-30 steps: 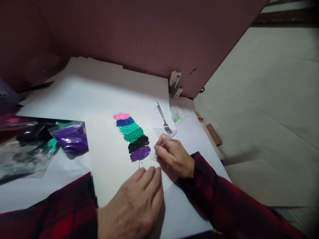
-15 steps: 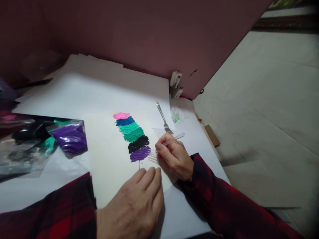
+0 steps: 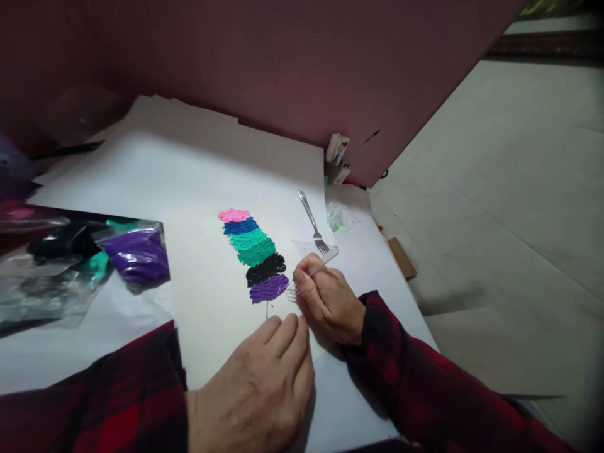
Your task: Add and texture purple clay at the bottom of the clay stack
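- Here, a white sheet [image 3: 207, 302] lies on the bench, bearing a stack of textured colour bands [image 3: 255, 255]: pink, blue, green, black, purple.
- The left hand [image 3: 259, 384] rests flat and open on the sheet, fingertips just below the purple band.
- The right hand [image 3: 328, 299] is closed round a clear plastic fork [image 3: 309, 274], its tines beside the purple band.
- A metal fork [image 3: 313, 223] lies just beyond.
- A purple bag [image 3: 136, 258] sits far left.
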Available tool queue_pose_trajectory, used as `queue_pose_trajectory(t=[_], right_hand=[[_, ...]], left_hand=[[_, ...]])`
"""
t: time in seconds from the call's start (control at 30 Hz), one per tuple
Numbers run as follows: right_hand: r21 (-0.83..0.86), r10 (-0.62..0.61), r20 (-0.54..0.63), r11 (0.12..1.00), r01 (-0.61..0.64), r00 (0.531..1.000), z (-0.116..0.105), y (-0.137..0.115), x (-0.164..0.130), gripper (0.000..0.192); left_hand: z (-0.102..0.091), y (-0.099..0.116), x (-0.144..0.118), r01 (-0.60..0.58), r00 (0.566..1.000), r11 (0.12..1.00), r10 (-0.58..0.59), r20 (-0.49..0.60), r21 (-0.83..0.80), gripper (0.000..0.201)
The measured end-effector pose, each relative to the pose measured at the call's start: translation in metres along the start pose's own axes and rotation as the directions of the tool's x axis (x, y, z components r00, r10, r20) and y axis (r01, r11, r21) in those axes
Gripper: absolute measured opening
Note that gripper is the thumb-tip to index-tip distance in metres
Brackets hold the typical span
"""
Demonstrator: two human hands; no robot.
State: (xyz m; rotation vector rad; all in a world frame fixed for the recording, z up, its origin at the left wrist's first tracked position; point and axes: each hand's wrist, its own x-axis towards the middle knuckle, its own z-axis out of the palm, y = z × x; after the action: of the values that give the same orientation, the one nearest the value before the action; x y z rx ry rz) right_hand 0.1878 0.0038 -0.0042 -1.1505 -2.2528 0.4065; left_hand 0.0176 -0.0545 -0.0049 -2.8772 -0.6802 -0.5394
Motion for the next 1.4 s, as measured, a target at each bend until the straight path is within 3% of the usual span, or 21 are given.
queue_pose_trajectory(t=[0.33, 0.57, 0.87, 1.4], right_hand=[[-0.15, -0.057, 0.027, 0.987, 0.06, 0.998, -0.001, -0.001, 0.001, 0.029], [0.051, -0.019, -0.138, 0.998, 0.026, 0.99, 0.001, -0.004, -0.003, 0.023], [0.13, -0.01, -0.038, 0.991, 0.015, 0.999, 0.005, -0.007, 0.0, 0.025], [0.097, -0.062, 0.009, 0.993, 0.061, 0.998, 0.01, -0.009, 0.004, 0.024]], left_hand=[[0.001, 0.003, 0.0, 0.014, 1.0, 0.999, -0.014, 0.001, 0.03, 0.034], [0.004, 0.002, 0.0, 0.007, 1.0, 0.999, -0.007, 0.009, 0.044, 0.03], [0.003, 0.004, 0.0, -0.012, 0.999, 0.999, 0.01, 0.037, 0.037, 0.031], [0.002, 0.008, 0.001, 0.034, 0.999, 0.999, -0.035, 0.034, 0.026, 0.026]])
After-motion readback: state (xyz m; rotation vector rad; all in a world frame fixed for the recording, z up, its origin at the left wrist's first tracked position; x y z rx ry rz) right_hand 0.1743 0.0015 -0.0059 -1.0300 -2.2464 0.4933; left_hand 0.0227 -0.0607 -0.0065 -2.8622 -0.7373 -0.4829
